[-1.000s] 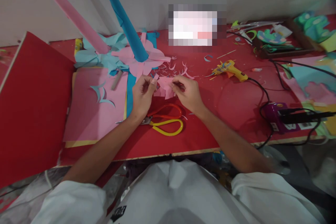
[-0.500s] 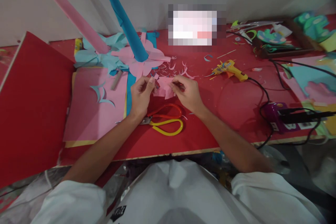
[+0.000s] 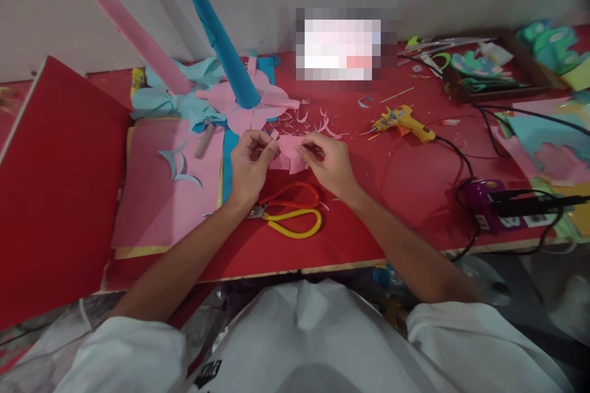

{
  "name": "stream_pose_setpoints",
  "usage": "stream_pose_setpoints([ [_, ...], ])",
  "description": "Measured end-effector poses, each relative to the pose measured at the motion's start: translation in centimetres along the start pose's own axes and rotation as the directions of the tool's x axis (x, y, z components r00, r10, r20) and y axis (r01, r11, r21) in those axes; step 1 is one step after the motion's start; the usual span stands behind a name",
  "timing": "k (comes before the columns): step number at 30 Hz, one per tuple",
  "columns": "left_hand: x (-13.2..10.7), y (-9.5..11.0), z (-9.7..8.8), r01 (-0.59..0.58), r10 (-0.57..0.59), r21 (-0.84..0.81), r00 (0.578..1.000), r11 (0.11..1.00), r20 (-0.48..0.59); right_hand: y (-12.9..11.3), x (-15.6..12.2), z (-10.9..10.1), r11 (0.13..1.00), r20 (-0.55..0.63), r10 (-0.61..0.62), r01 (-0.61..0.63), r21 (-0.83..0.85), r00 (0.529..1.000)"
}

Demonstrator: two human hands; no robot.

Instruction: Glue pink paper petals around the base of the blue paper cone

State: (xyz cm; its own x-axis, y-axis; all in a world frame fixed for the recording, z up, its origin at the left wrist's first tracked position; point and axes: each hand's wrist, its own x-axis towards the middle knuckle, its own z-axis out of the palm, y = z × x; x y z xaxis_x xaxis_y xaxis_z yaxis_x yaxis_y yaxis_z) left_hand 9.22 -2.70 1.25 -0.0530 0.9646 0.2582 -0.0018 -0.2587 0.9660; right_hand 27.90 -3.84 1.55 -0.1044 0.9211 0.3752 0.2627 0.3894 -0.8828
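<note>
Between my hands is a small pink paper cutout [image 3: 291,147] with slits along its edge. My left hand [image 3: 251,163] pinches its left side with thumb and forefinger, and my right hand [image 3: 326,159] pinches its right side. Just below lies a pair of scissors [image 3: 295,224] with one red and one yellow handle; my left forearm covers part of the blades. Past my hands, a blue paper tube [image 3: 224,43] stands tilted on a pink paper flower base [image 3: 225,112]. Thin pink paper scraps [image 3: 327,126] are strewn beyond the cutout.
A yellow glue gun [image 3: 410,124] with a black cord lies at the right, near a purple box [image 3: 488,206]. Pink sheets [image 3: 152,215] are stacked left, beside a raised red board [image 3: 59,190]. A pink tube [image 3: 133,27] leans behind. A brown tray [image 3: 548,81] sits back right.
My left hand's fingers have shifted slightly, the thumb moving a little right along the pink paper cutout. My right hand stays almost still.
</note>
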Motion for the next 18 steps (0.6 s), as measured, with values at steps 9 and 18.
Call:
stream_pose_setpoints([
  [9,-0.35,0.46,-0.23,-0.014,0.014,-0.001,1.000,1.000,0.012,-0.13,0.06,0.03,1.000,-0.012,-0.002,0.002,-0.016,1.000],
  [18,-0.45,0.47,-0.16,0.001,-0.003,0.040,1.000,0.999,0.030,-0.17,0.09,0.06,1.000,-0.010,0.020,-0.020,-0.022,1.000],
])
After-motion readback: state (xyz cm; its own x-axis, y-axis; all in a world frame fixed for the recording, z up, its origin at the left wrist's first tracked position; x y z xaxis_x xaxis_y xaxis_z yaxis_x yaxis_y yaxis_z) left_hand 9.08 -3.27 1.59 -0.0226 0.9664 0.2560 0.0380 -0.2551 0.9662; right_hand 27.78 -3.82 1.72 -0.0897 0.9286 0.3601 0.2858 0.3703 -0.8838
